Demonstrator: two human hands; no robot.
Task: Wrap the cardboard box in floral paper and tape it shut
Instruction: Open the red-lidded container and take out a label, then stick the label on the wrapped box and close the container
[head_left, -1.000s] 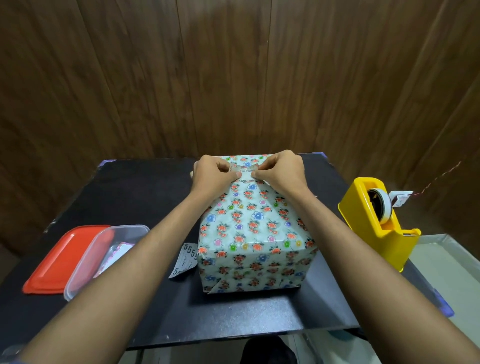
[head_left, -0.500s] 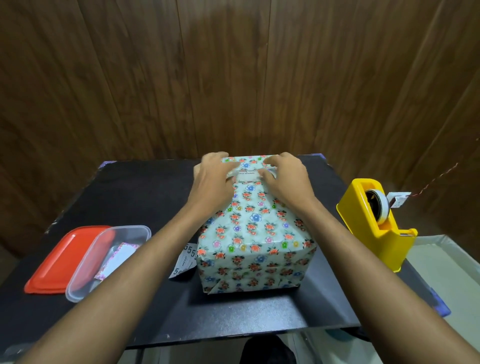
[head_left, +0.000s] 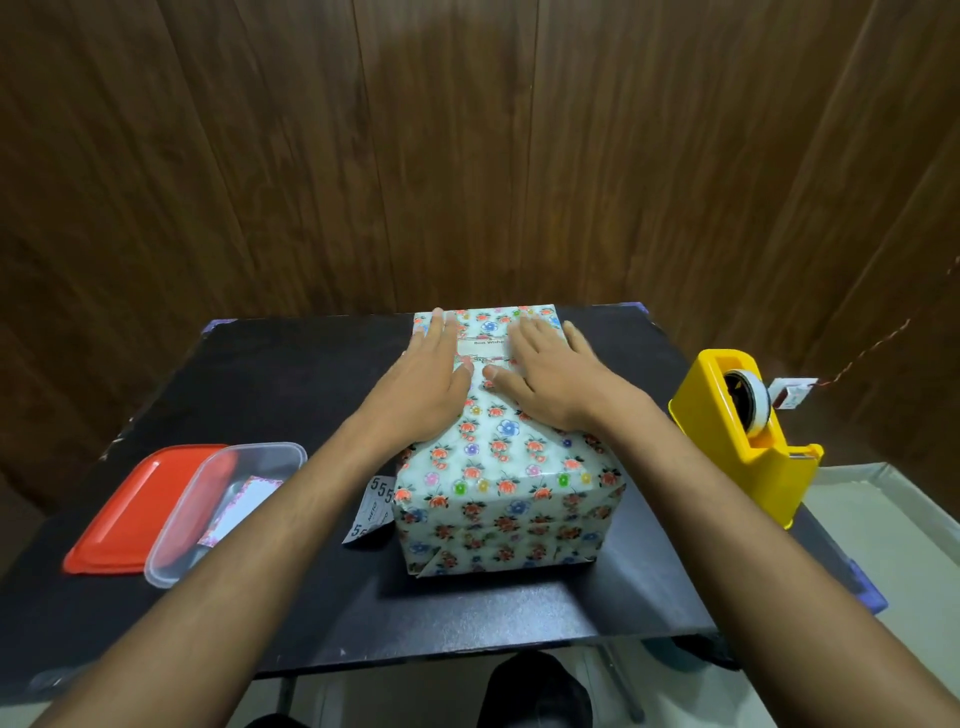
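The box wrapped in floral paper (head_left: 506, 483) stands in the middle of the black table (head_left: 291, 395). My left hand (head_left: 423, 379) lies flat on the far left of its top, fingers straight. My right hand (head_left: 550, 376) lies flat on the far right of the top, fingers spread. Between the two hands a small printed label (head_left: 485, 349) shows on the paper. The yellow tape dispenser (head_left: 748, 436) with its roll of tape stands at the table's right edge, apart from both hands.
A clear plastic container (head_left: 223, 512) holding small cards and its red lid (head_left: 137, 512) lie at the left. A paper slip with printed numbers (head_left: 371, 512) sticks out beside the box's left side. A wood-panel wall rises behind. A pale tray (head_left: 883, 545) sits right of the table.
Both hands went from pinching the label at the far top edge to lying flat, palms down, on the box top with the fingers spread.
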